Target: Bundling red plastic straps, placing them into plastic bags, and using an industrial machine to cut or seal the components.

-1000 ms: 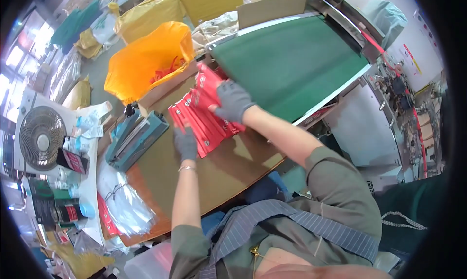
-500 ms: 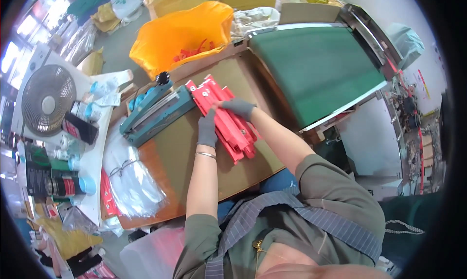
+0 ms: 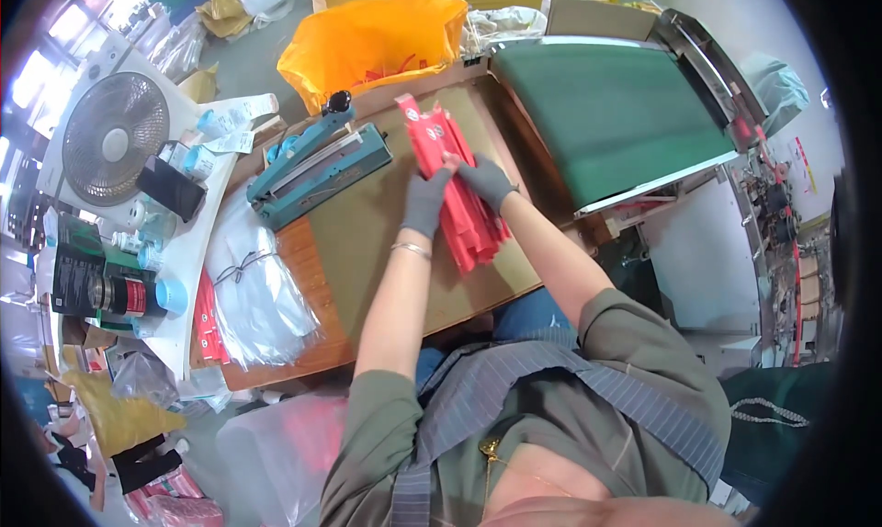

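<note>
To the right of the teal sealer (image 3: 322,173), over the cardboard-covered surface (image 3: 354,256), a bundle of red packets (image 3: 469,228) is clasped midway by the left grip (image 3: 425,203) and right grip (image 3: 487,180). Its long axis is slanted, the far end angled toward the sealer's side. Small white round marks are borne there.

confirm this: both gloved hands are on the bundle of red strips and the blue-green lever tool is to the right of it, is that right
Not quite: the blue-green lever tool is to the left of the bundle of red strips, as the head view shows. The gloved left hand and right hand are both on the bundle.
</note>
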Tool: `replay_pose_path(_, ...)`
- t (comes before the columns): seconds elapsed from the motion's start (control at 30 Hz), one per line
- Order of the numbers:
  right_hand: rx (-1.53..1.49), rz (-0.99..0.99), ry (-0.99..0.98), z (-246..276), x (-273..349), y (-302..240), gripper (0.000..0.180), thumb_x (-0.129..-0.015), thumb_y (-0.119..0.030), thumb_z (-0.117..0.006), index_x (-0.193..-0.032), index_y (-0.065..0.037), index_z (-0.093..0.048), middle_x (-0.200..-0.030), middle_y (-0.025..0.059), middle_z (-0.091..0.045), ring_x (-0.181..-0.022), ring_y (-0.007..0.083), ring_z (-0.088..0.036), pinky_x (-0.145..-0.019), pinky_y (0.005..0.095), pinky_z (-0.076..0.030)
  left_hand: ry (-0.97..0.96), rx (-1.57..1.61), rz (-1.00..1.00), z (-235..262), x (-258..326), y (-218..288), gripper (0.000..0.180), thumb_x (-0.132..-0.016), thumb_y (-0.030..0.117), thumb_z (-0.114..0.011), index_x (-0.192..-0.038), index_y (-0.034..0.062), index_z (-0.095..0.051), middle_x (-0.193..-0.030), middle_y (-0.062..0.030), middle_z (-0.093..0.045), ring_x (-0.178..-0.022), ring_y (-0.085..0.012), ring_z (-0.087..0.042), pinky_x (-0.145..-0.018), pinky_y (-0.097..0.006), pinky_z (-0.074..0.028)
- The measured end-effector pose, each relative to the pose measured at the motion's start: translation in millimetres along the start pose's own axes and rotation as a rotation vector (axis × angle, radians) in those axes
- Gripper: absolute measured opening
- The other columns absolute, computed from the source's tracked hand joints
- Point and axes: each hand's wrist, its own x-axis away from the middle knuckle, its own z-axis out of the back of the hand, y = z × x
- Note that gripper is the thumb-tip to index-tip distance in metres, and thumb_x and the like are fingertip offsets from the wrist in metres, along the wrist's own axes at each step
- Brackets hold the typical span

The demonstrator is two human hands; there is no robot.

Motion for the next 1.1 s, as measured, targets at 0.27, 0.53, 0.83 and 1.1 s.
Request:
replay_pose_path(0.27, -0.601, -0.213, -0.393, -7.5, -27.2, 40.2, 0.048, -0.082, -0.030, -0.064, -0.117, 0.002, -0.053, -0.101, 0.0155, -0.063, -0.090, 0.0232, -0.063, -0.079, 0.0343, -0.052, 0.050, -0.013, 0.302, 11.3, 0.7, -5.3, 0.056, -0.072, 0.032, -0.077, -0.109, -0.0055, -0.059, -0.102, -0.0119, -0.063, -0.088, -0.0181, -0.061, -0.079, -0.030, -0.048)
replay_pose_path(0.53, -0.574, 0.603, -0.585, -11.2, 64.4, -56.9, 0.085, -0.070, -0.019, -0.076, -0.138, -0.003, -0.027, -0.128, 0.0109, -0.046, -0.115, 0.0187, -0.047, -0.096, 0.0309, -0.040, -0.109, -0.282, -0.479, 42.8, 84.7, 80.7, 0.078, -0.056, 0.004, -0.082, -0.123, 0.0048, -0.042, -0.117, -0.0082, -0.055, -0.101, -0.0173, -0.057, -0.086, -0.034, -0.049)
replay_pose_path(0.83, -0.432, 0.574, -0.633, -58.5, 133.5, -71.6, 0.080, -0.069, -0.013, -0.076, -0.137, -0.004, -0.033, -0.131, 0.0107, -0.044, -0.115, 0.0185, -0.047, -0.097, 0.0305, -0.039, -0.202, -0.207, -0.337, 76.1, 146.4, 69.4, 0.060, -0.065, 0.017, -0.080, -0.116, 0.0030, -0.052, -0.108, -0.0078, -0.061, -0.099, -0.0174, -0.058, -0.087, -0.033, -0.048)
replay_pose_path(1.1, -0.375, 0.210, -1.202, -96.4, 135.6, -43.7, 0.035, -0.074, -0.025, -0.063, -0.099, -0.001, -0.058, -0.091, 0.0117, -0.062, -0.092, 0.0220, -0.059, -0.082, 0.0325, -0.047, -0.240, 0.128, 0.081, 112.0, 224.7, 12.6, 0.051, -0.079, 0.036, -0.067, -0.115, 0.0035, -0.052, -0.113, -0.0101, -0.058, -0.097, -0.0190, -0.058, -0.090, -0.035, -0.045)
